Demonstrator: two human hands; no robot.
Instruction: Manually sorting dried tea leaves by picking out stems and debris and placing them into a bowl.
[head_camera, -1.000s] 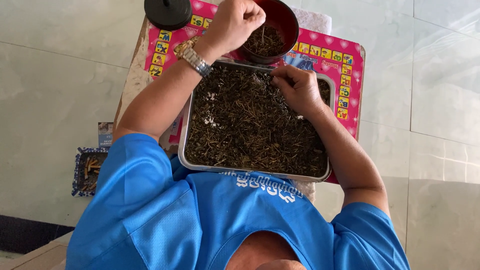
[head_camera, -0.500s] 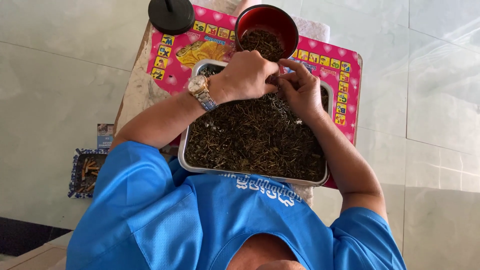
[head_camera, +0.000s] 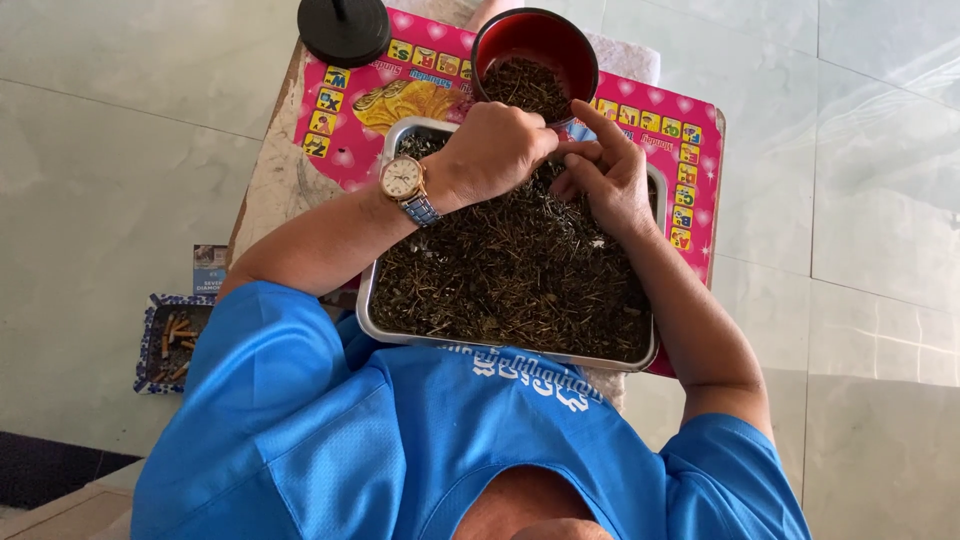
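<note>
A steel tray (head_camera: 372, 290) heaped with dark dried leaves and stems (head_camera: 500, 270) rests on a small table in front of me. My left hand (head_camera: 500, 150), a watch on its wrist, is curled over the tray's far end, its fingertips down in the leaves and hidden. My right hand (head_camera: 605, 175) lies beside it, index finger stretched out, the other fingers bent and touching the left fingertips. Just beyond both hands stands a red bowl (head_camera: 498, 40) holding sorted dark bits.
A pink mat with letter tiles (head_camera: 350, 120) covers the tabletop. A black round lid-like object (head_camera: 343, 25) sits at the far left corner. On the pale tiled floor (head_camera: 880, 200) to the left lies a blue-rimmed ashtray (head_camera: 170, 343) with several butts.
My left hand came back from above the red bowl down to the tray's far end, meeting the right hand. The right index finger has since lifted and straightened.
</note>
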